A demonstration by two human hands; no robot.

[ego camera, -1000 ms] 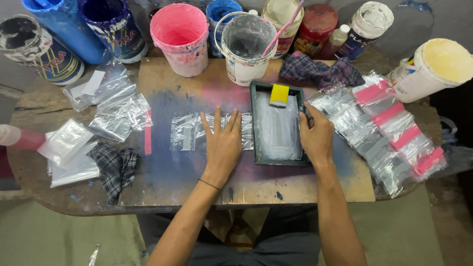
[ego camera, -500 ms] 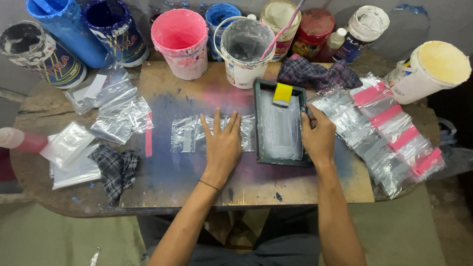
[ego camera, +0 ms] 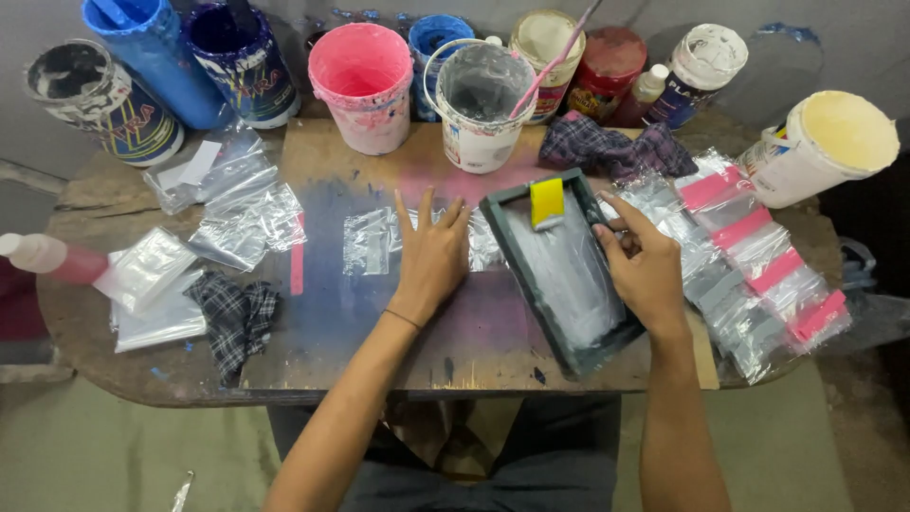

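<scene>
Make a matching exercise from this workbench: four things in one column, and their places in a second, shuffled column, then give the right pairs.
Things:
1. pink bucket
2. checked rag
3. dark screen frame
4. clear plastic bag

Places:
A. under the left hand, flat on the board
B. at the back of the table, beside the white bucket
C. on the left front of the table, next to loose bags
D. held at its edge by the right hand

Pairs: 1-B, 2-C, 3-D, 4-A
</scene>
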